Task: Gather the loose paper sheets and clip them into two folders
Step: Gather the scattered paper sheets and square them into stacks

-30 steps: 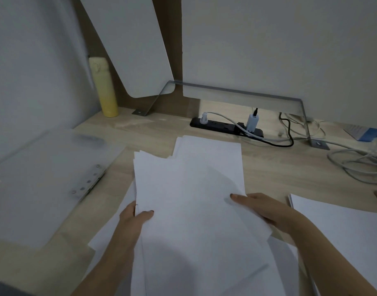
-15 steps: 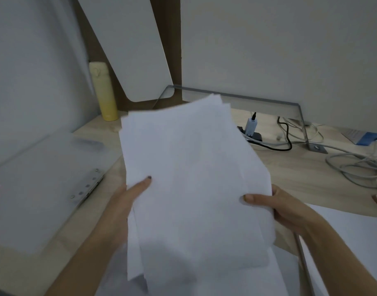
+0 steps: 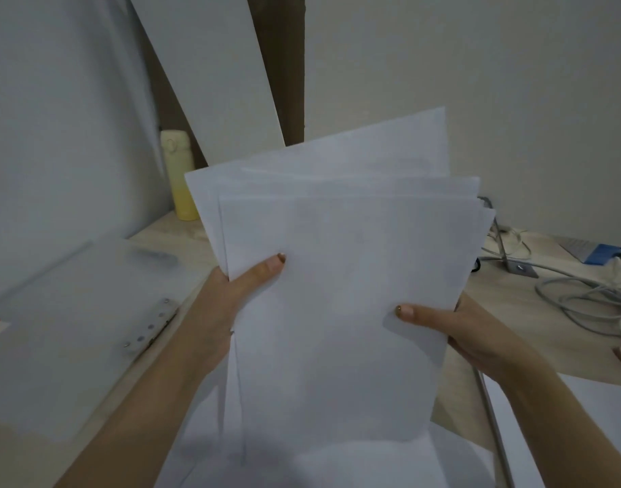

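Pale wooden surface [image 3: 506,318] set against plain light walls. Left of the left hand [image 3: 228,304] lies a translucent folder [image 3: 73,332] with its metal clip strip; beyond it stands a yellow bottle [image 3: 178,177]. Grey cables [image 3: 583,301] coil beyond the right hand [image 3: 467,336]. Both hands grip a fanned stack of white paper sheets [image 3: 337,294] between them, raised off the surface, thumbs pressed on the front sheet. More sheets [image 3: 337,463] lie beneath the hands.

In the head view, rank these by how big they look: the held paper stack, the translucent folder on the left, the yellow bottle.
1. Paper stack, though it is nearest the camera, so the ranking against the folder is unsure.
2. Translucent folder.
3. Yellow bottle, clearly smallest and partly hidden.
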`<action>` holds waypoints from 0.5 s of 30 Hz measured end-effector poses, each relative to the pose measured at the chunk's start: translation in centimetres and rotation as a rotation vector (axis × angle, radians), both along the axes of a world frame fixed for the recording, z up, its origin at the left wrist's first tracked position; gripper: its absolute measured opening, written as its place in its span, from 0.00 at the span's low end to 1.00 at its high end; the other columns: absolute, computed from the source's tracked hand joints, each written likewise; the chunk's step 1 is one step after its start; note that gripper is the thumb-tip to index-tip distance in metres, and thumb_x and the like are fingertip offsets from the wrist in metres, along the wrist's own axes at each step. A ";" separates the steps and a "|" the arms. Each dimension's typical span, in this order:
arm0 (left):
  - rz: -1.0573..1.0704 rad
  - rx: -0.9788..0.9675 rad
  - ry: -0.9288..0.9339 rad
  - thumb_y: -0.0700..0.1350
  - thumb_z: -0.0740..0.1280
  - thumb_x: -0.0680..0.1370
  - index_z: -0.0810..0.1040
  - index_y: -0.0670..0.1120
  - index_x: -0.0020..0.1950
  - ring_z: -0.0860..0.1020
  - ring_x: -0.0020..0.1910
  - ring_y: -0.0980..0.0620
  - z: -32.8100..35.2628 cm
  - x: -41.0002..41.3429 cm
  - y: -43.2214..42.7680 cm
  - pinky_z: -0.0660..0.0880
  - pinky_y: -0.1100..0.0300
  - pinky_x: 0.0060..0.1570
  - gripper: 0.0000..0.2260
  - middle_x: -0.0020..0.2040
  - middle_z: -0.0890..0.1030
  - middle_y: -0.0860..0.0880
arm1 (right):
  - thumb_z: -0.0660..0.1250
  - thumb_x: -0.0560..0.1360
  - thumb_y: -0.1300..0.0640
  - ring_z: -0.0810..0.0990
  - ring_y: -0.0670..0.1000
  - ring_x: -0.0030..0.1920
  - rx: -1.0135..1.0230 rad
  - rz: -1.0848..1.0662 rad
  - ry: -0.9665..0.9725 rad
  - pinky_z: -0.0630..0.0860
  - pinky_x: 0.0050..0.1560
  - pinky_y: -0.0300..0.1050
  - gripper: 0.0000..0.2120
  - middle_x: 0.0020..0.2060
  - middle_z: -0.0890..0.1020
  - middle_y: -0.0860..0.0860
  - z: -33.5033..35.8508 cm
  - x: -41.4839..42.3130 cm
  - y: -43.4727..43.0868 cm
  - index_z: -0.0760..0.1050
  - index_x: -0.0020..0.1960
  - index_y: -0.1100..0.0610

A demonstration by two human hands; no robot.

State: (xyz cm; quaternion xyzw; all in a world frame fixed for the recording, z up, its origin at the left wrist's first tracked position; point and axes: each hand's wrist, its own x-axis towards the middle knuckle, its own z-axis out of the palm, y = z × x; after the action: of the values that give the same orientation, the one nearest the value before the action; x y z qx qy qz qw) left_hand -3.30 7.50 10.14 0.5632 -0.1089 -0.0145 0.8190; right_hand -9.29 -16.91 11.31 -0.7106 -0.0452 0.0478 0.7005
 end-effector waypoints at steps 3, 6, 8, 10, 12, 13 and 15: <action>-0.083 -0.007 -0.067 0.59 0.80 0.47 0.86 0.54 0.42 0.84 0.44 0.56 1.5 -0.5 0.4 0.79 0.65 0.38 0.25 0.44 0.86 0.54 | 0.81 0.40 0.40 0.85 0.45 0.41 0.016 -0.036 -0.061 0.78 0.38 0.34 0.29 0.40 0.87 0.47 0.4 -0.2 -0.4 0.85 0.40 0.47; -0.136 0.020 -0.125 0.60 0.80 0.44 0.86 0.56 0.39 0.84 0.40 0.57 3.0 -0.7 0.7 0.78 0.66 0.35 0.25 0.41 0.86 0.55 | 0.81 0.41 0.39 0.85 0.44 0.41 0.030 -0.065 -0.126 0.78 0.39 0.33 0.28 0.40 0.87 0.46 0.8 -0.4 -0.4 0.85 0.39 0.47; -0.167 0.067 -0.150 0.61 0.80 0.44 0.86 0.56 0.39 0.84 0.40 0.58 3.4 -0.8 0.8 0.78 0.67 0.35 0.25 0.40 0.86 0.55 | 0.81 0.42 0.40 0.85 0.44 0.43 0.075 -0.081 -0.151 0.79 0.40 0.34 0.28 0.41 0.87 0.46 0.8 -0.5 -0.2 0.85 0.41 0.47; -0.174 0.107 -0.151 0.63 0.79 0.45 0.85 0.57 0.38 0.84 0.40 0.59 3.0 -1.2 0.7 0.78 0.68 0.36 0.24 0.39 0.86 0.56 | 0.82 0.42 0.41 0.85 0.45 0.43 0.096 -0.089 -0.146 0.79 0.40 0.35 0.29 0.41 0.86 0.47 0.2 -0.5 0.0 0.85 0.42 0.47; -0.138 0.133 -0.145 0.65 0.78 0.46 0.85 0.59 0.37 0.83 0.40 0.61 2.0 -1.6 0.7 0.77 0.69 0.37 0.23 0.39 0.85 0.58 | 0.82 0.42 0.40 0.85 0.46 0.44 0.096 -0.093 -0.098 0.79 0.40 0.36 0.29 0.42 0.87 0.47 -0.7 -0.6 0.3 0.85 0.42 0.46; -0.113 0.133 -0.145 0.66 0.78 0.46 0.85 0.59 0.37 0.83 0.40 0.61 1.5 -1.8 0.6 0.77 0.69 0.37 0.23 0.39 0.85 0.58 | 0.81 0.43 0.40 0.85 0.46 0.44 0.086 -0.098 -0.083 0.79 0.40 0.36 0.29 0.43 0.87 0.47 -1.1 -0.6 0.4 0.84 0.43 0.46; -0.054 0.101 -0.125 0.64 0.78 0.47 0.85 0.58 0.37 0.83 0.39 0.60 1.3 -1.8 0.3 0.77 0.69 0.36 0.22 0.39 0.85 0.57 | 0.81 0.45 0.39 0.85 0.46 0.45 0.074 -0.118 -0.107 0.79 0.41 0.36 0.28 0.44 0.86 0.47 -1.0 -0.4 0.7 0.84 0.44 0.46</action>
State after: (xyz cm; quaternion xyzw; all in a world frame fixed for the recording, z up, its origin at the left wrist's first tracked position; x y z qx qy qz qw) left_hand -5.05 7.80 11.49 0.6005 -0.1739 -0.0069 0.7804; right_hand -9.66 -16.17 10.26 -0.6874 -0.0422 -0.0334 0.7243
